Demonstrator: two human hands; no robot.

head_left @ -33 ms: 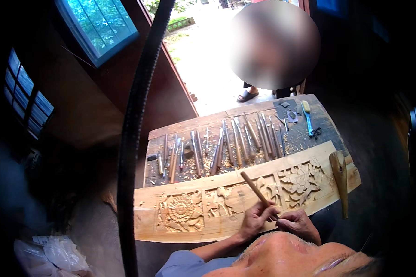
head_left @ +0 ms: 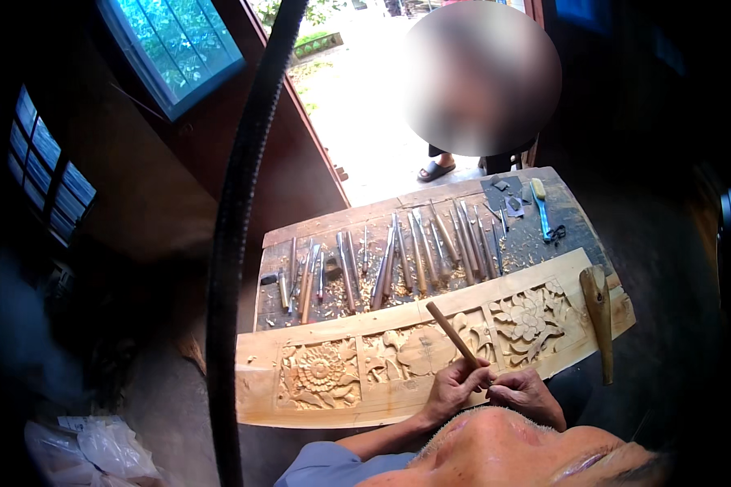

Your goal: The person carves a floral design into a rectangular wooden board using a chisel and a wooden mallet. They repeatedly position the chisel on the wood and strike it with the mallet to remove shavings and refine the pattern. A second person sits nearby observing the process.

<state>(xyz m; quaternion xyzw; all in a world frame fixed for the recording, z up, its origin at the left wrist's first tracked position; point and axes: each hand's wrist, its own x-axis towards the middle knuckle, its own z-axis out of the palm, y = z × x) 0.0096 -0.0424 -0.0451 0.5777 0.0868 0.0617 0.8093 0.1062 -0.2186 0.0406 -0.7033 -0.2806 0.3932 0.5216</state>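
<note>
My left hand [head_left: 456,388] is closed around a carving chisel [head_left: 452,333], its round wooden handle slanting up and to the left. My right hand [head_left: 528,397] is closed too, its fingertips meeting the chisel's lower end. The blade is mostly hidden by my fingers. Beyond both hands lies a long pale wooden board [head_left: 300,331] with floral relief carving in framed panels. A round sunflower-like bloom [head_left: 320,369] fills the left panel, and a layered flower [head_left: 532,321] the right one. In the middle panel, a smooth rounded shape [head_left: 424,349] shows, partly behind the chisel.
A wooden mallet [head_left: 597,316] rests across the board's right end. Several chisels [head_left: 390,264] lie in a row among shavings on the worn table [head_left: 333,221]. A blue-handled brush [head_left: 541,209] sits at far right. Past the table, a person's sandalled foot [head_left: 435,171] shows; plastic bags [head_left: 97,450] lie lower left.
</note>
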